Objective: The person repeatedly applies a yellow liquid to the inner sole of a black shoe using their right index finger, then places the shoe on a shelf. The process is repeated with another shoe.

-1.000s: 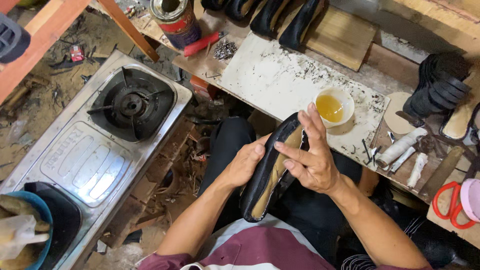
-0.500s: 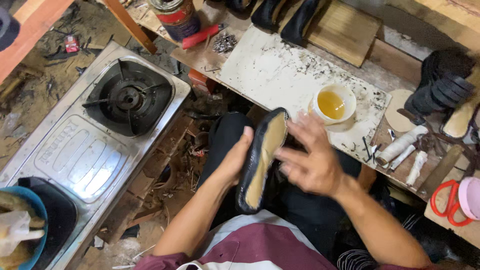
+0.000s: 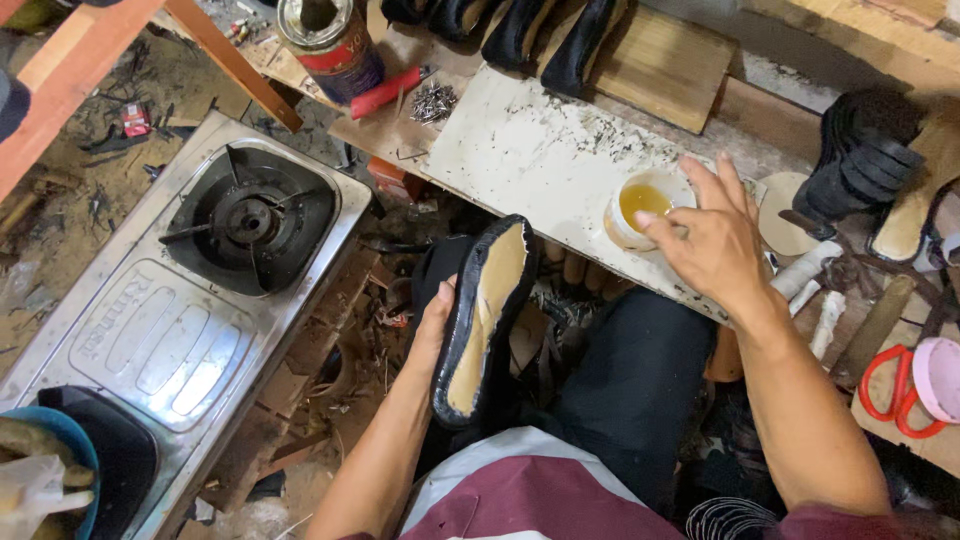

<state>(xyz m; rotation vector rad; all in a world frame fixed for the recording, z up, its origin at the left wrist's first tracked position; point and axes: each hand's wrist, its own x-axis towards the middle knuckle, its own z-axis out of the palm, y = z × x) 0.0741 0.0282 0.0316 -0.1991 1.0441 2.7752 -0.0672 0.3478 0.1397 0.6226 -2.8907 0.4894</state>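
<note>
- Maroon cloth of the person's shirt (image 3: 530, 500) filled the near edge, with dark trousers (image 3: 630, 390) over the knees just beyond it.
- Near the left knee, the left hand (image 3: 432, 325) gripped a black shoe upper (image 3: 482, 315) from behind, fingers wrapped round its left edge; the shoe stood tilted, toe pointing far, its tan inner sole facing up.
- To the right, the right hand (image 3: 712, 240) hovered with fingers spread and loose, grasping nothing, its fingertips right at the rim of a small white cup (image 3: 640, 205) of yellow glue; whether they touched the rim I could not tell.
- That cup sat on the near right part of a stained white board (image 3: 530, 150) lying across the workbench.
- Far left of the shoe, a steel gas stove (image 3: 190, 300) rested on the littered floor, its black burner (image 3: 248, 218) toward the far end.
- At the near left corner, a blue bowl (image 3: 50, 450) held scraps.
- On the right, red-handled scissors (image 3: 885, 390) lay beside a pink round thing (image 3: 940, 375), and white tubes (image 3: 815, 290) lay near the wrist.
- Farther right, a stack of black soles (image 3: 865, 160) rested on the bench.
- Farthest off, a rusty tin can (image 3: 330, 40), a red-handled tool (image 3: 385, 90), a heap of small nails (image 3: 432, 102) and a row of black shoes (image 3: 520, 25) lined the bench's far side.
</note>
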